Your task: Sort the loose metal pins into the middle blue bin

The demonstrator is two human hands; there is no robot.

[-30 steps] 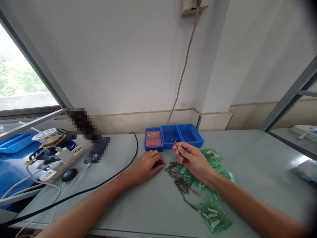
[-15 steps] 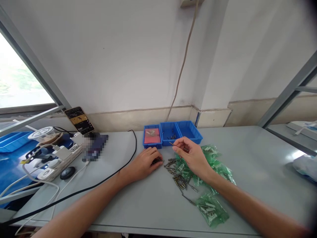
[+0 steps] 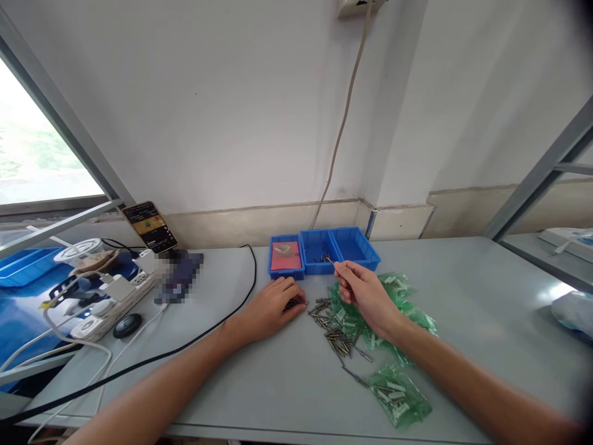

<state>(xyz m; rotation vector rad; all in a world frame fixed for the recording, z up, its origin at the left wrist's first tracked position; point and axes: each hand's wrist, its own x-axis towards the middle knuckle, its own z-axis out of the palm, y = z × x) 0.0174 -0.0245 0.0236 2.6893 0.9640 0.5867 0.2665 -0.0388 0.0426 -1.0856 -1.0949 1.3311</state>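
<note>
My right hand (image 3: pixel 356 285) pinches a thin, brass-tinted metal pin (image 3: pixel 330 261) between thumb and forefinger, its tip pointing up and left over the front of the middle blue bin (image 3: pixel 319 269). Several small pins lie inside that bin. On the table, my left hand (image 3: pixel 273 306) is curled over a bunch of dark metal pins (image 3: pixel 295 303), whose ends stick out past the fingers. Beside it spreads a loose pile of metal pins (image 3: pixel 337 339). Green plastic bags (image 3: pixel 345 316) lie under and behind my right hand, and another green bag (image 3: pixel 402 398) with pins sits nearer the front edge.
A blue bin with a red base (image 3: pixel 286 262) stands at left, a further blue bin (image 3: pixel 354 250) at right. A black cable (image 3: pixel 194 337) crosses the table on the left. A phone (image 3: pixel 151 227), power strip (image 3: pixel 125 300) and round black object (image 3: pixel 127 325) are further left.
My right hand has turned and shifted slightly right, the pin now tipped up toward the middle bin. My left hand stays over its bunch of pins.
</note>
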